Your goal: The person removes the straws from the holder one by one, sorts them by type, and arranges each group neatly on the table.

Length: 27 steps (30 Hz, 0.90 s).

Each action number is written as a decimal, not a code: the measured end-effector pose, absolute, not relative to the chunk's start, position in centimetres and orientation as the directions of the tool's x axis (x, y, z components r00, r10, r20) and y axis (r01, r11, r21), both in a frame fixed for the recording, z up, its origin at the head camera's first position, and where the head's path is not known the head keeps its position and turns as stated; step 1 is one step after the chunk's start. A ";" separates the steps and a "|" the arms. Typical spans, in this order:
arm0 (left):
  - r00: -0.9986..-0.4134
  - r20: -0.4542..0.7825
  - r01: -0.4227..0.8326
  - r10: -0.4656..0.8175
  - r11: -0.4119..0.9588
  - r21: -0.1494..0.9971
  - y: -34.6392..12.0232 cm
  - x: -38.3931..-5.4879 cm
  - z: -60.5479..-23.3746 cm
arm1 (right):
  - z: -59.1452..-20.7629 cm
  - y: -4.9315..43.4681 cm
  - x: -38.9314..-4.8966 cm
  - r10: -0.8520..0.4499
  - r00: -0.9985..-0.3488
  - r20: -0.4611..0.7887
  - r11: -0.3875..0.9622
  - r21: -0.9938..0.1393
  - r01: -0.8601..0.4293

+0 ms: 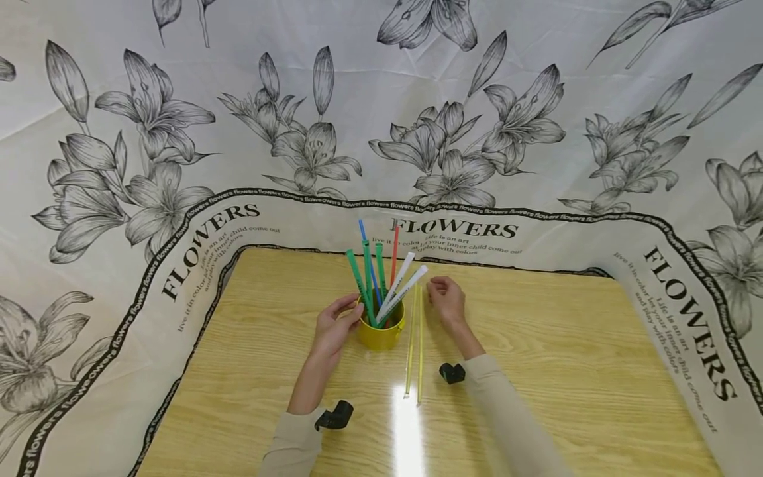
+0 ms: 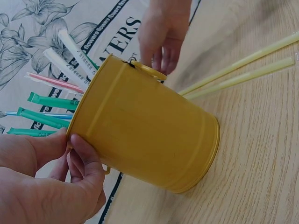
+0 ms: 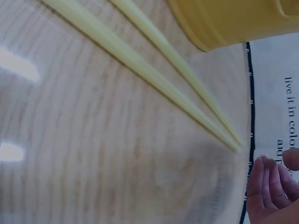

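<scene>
A small yellow metal bucket (image 1: 379, 339) stands on the table, holding green straws (image 1: 354, 268), a blue straw (image 1: 361, 230), a red straw (image 1: 395, 248) and white-wrapped straws (image 1: 411, 281). My left hand (image 1: 332, 328) pinches the bucket's rim between thumb and fingers, as the left wrist view shows. Two yellow straws (image 1: 420, 351) in clear wrappers lie side by side to the right of the bucket. Just right of their far ends is my right hand (image 1: 448, 301), its fingers loosely bent and nothing in them. In the right wrist view, the straws' (image 3: 154, 79) tips point toward that hand.
The table (image 1: 536, 344) has a light wood grain, with a bright glare spot near its front. A white cloth (image 1: 334, 159) printed with lilies and the word FLOWERS hangs around the back and sides. Black wrist devices (image 1: 335, 416) sit by both sleeves.
</scene>
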<state>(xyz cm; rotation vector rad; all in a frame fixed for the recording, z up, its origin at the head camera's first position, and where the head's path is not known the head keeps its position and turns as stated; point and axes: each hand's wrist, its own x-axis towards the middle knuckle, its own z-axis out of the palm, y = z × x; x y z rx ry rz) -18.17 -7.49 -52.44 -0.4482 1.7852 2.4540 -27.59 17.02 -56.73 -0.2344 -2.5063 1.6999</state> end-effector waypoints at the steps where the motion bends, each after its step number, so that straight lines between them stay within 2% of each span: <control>1: -0.954 -0.277 -0.230 -0.111 -0.320 0.919 -7.5 -18.2 -52.4 | -56.4 17.1 -27.6 0.177 -0.984 0.003 0.360 -0.931 0.062; 27: -0.952 -0.288 -0.241 -0.103 -0.328 0.913 -7.5 -18.1 -52.3 | -45.7 17.0 -27.9 -0.060 -0.986 0.155 0.379 -0.911 -0.166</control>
